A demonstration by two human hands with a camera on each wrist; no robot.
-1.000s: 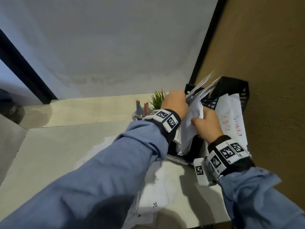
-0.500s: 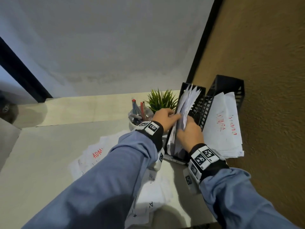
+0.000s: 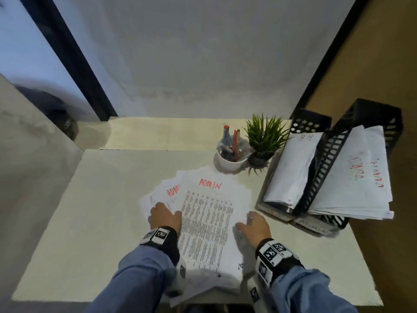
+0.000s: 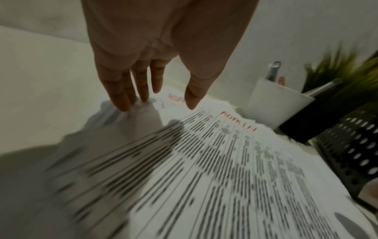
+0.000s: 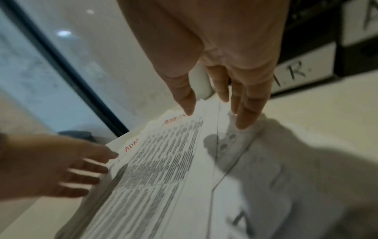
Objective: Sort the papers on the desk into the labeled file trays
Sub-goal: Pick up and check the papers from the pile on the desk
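A fanned pile of printed papers (image 3: 207, 218), headed ADMIN in red, lies on the desk in front of me. My left hand (image 3: 165, 216) lies at the pile's left edge with straight fingers (image 4: 126, 103) touching the paper. My right hand (image 3: 253, 224) is at the right edge, its fingers (image 5: 245, 119) straight and just over the sheets. Neither hand holds anything. Two black mesh file trays stand at the right. The left tray (image 3: 309, 125) holds a white bundle (image 3: 291, 170). The right tray (image 3: 372, 109) holds sheets with red writing (image 3: 354, 177).
A white cup of pens (image 3: 230, 162) and a small green plant (image 3: 264, 138) stand behind the pile, left of the trays. White labels (image 5: 296, 72) are on the tray fronts. A brown wall (image 3: 383, 64) runs along the right. Bare desk (image 3: 101, 211) spreads to the left.
Both hands have let go of the bundle they were pushing into the left tray. They have come back down to the two sides of the ADMIN pile.
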